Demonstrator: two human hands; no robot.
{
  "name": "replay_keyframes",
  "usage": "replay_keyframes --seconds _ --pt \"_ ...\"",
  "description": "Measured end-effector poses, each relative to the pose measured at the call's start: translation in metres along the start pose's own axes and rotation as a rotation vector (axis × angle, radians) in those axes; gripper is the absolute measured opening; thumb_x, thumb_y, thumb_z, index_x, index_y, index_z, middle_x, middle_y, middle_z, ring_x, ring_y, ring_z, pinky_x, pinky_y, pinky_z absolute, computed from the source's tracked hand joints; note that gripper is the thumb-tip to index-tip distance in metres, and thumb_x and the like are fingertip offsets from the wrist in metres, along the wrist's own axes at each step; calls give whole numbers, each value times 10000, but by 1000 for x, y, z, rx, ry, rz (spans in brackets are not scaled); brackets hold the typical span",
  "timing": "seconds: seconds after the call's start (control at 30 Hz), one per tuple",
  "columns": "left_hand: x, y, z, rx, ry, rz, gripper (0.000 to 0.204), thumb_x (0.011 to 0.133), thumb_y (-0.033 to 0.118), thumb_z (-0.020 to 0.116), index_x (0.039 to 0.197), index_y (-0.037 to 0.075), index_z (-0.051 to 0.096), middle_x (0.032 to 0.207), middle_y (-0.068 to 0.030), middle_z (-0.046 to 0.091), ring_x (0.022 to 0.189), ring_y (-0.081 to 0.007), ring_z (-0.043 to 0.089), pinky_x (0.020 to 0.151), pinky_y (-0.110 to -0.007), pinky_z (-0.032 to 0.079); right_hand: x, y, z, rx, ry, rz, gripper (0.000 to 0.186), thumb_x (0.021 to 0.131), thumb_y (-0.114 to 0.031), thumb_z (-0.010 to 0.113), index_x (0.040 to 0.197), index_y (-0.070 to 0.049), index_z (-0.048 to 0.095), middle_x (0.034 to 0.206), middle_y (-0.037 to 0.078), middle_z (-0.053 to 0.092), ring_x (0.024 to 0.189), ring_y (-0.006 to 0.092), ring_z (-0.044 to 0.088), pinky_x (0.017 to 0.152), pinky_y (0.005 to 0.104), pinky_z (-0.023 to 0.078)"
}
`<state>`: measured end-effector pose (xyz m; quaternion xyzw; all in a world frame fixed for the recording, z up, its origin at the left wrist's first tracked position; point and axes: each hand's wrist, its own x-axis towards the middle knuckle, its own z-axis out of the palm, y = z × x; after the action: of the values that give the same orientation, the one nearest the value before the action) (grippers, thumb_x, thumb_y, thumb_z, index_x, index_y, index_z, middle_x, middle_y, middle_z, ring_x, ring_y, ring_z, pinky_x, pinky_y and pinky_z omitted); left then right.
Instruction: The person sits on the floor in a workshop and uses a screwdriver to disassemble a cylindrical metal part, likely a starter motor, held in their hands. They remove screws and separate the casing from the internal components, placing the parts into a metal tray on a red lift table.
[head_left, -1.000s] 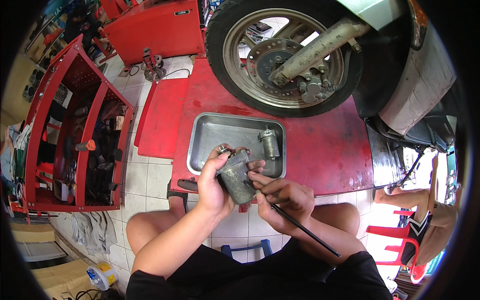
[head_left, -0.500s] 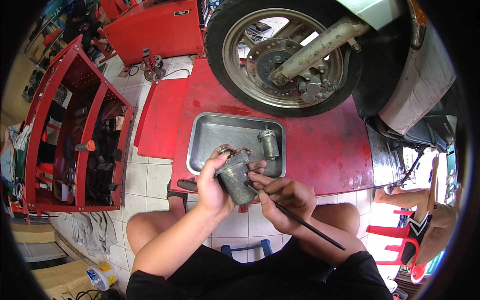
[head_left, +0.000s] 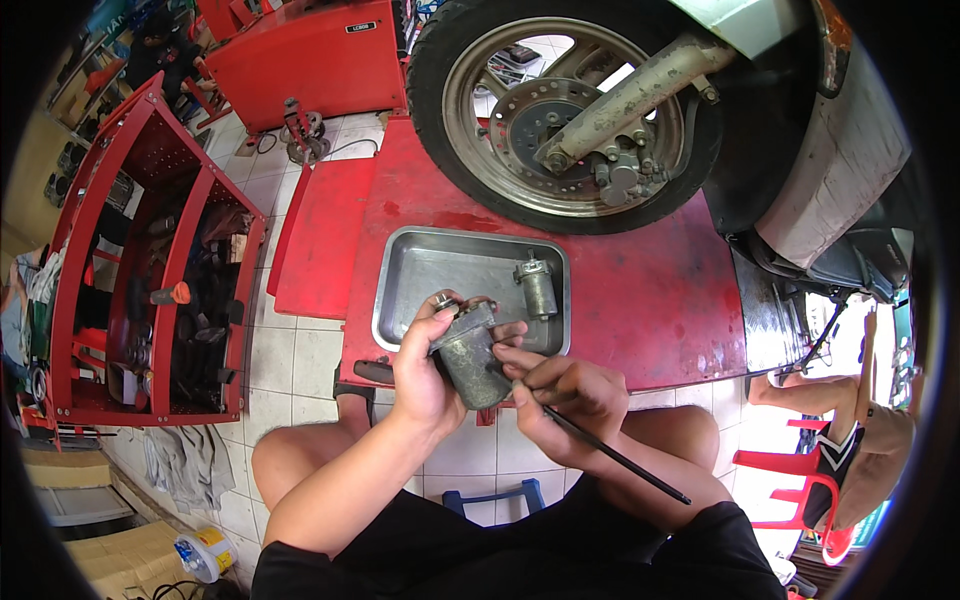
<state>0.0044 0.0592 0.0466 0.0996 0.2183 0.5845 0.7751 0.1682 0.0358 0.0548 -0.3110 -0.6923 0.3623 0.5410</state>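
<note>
One metal cylinder [head_left: 470, 366] in left hand [head_left: 424, 368]

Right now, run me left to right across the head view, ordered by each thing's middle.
Red tool cart, left hand, gray metal cylinder, right hand, red plastic chair.

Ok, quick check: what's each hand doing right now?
Left hand: closed around the grey metal cylinder.
Right hand: closed on the thin black rod.
</note>
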Motion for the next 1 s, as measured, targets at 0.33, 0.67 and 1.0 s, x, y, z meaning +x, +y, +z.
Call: replay_keyframes --seconds 0.33,0.67,1.0 --pt "0 -1 -2 10 32 -3 251 889 271 505 1081 119 449 1120 -147 571 1072 -443 617 896 -555 520 2 0 -2 58 -14 8 262 790 108 701 709 9 472 769 146 670 1018 344 701 851 372 595" --pt "1 0 -9 26 31 -14 333 878 353 496 1123 127 490 1176 -182 552 1104 -470 580 892 -587 510 9 -2 -2 117 -31 50 267 796 113 687 678 5 473 741 116 640 1027 341 698 858 363 595" --pt "2 3 -6 -104 -59 -60 315 852 276 527 1113 100 506 1146 -195 575 1131 -495 569 963 -552 482 10 -6 -14 -130 -45 -192 313 744 80 736 712 -35 447 714 129 644 771 277 739 620 321 580"
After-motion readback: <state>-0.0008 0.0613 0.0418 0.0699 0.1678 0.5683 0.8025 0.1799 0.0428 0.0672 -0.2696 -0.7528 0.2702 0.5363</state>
